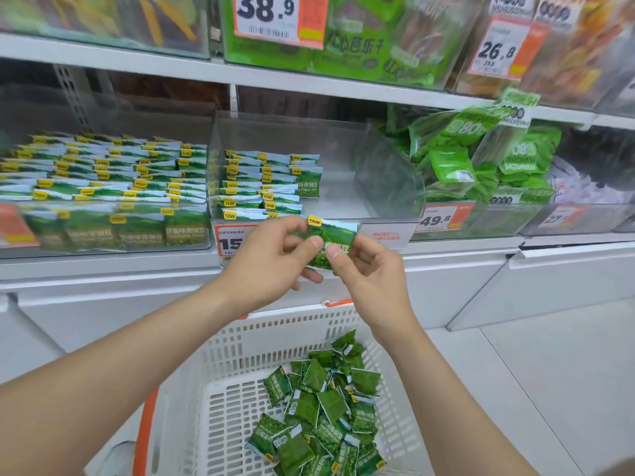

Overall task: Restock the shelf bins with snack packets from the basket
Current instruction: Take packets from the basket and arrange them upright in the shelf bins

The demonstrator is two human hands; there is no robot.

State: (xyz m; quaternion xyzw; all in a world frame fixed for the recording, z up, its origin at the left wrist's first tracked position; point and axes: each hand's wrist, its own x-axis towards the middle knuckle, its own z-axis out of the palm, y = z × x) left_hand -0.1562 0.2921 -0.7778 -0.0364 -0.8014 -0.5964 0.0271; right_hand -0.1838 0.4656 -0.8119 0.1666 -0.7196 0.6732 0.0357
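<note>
Both hands hold one small green snack packet [335,235] with a yellow logo, just in front of the middle clear shelf bin [292,132]. My left hand [271,255] grips its left side, thumb on the front. My right hand [364,269] pinches its lower right part. The middle bin holds neat rows of the same packets [268,183] on its left side only. Below, a white plastic basket [275,338] with orange trim holds several loose green packets [326,407].
The left bin [103,187] is packed with rows of similar packets. A right bin [481,159] holds larger green bags. Price tags hang on the bin fronts. Upper shelf bins sit above. White cabinet fronts and a pale floor lie below the shelf.
</note>
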